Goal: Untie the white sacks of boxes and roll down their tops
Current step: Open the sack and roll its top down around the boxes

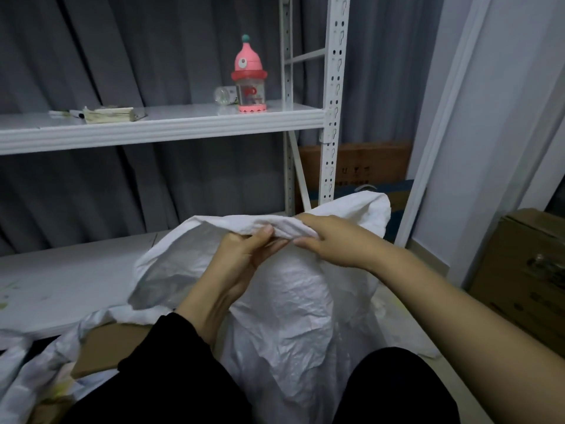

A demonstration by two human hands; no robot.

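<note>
Rolling down the white sack, which stands on the floor between the knees, before the shelf's lower board. Left hand and right hand both pinch the folded rim; turn it outward evenly, shifting grips around the mouth.

Both hands grip the rolled top edge of a white sack: the left hand pinches the bunched rim from below, the right hand curls over it just beside. A cardboard box shows at near left. Far behind, a pink bottle stands on a white shelf.
</note>
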